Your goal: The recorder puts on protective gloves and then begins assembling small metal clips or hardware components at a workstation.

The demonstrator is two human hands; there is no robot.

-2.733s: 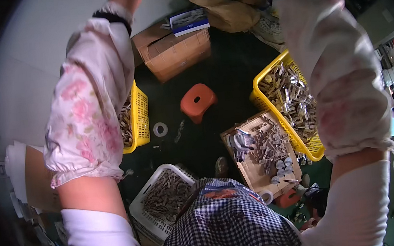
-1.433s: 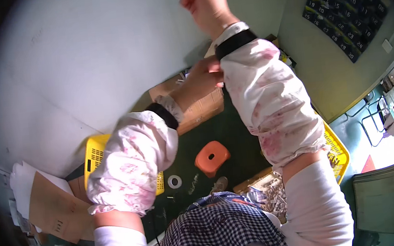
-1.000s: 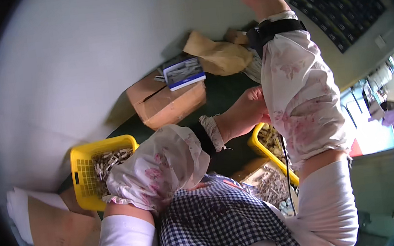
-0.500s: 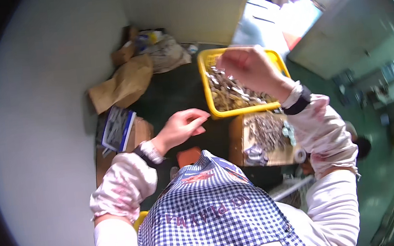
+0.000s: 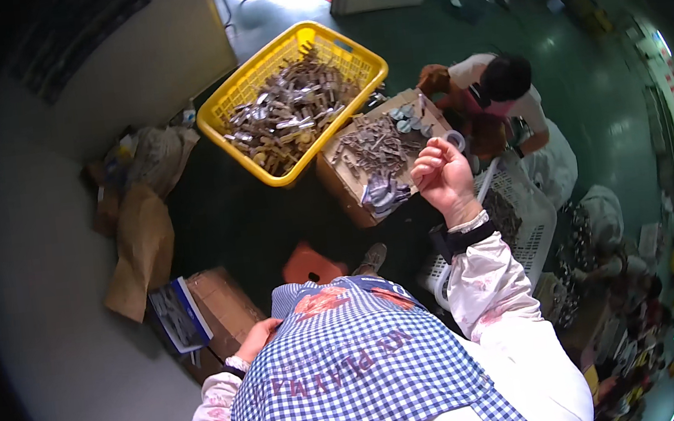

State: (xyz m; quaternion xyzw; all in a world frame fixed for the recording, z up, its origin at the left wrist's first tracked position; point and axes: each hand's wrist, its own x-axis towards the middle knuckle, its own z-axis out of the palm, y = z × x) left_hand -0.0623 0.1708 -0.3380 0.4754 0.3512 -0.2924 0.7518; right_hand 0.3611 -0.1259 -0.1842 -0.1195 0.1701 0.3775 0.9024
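Note:
My right hand [image 5: 442, 171] is raised with its fingers curled in loosely, and nothing shows in them. It appears near the corner of a cardboard box [image 5: 341, 189] whose top bears a heap of small metal parts [image 5: 383, 141] and a crumpled grey-purple cloth or glove [image 5: 384, 192]. My left hand [image 5: 259, 339] is low, against the side of my checked apron [image 5: 347, 382]; its fingers are mostly hidden. Farther off, a yellow plastic basket [image 5: 219, 145] holds many metal pieces [image 5: 294, 112], some shiny, some brownish.
An orange stool [image 5: 310, 264] stands before me. At left are a cardboard carton [image 5: 222, 305], a blue-edged box [image 5: 180, 316], brown paper [image 5: 142, 247] and a sack [image 5: 161, 163] by the wall. A person [image 5: 498, 99] crouches at right beside a white basket [image 5: 537, 226]. Other people work farther right.
My view has turned to the right. My right hand has left its place over the yellow basket and is now by the cardboard box. My left hand has dropped to the apron's side.

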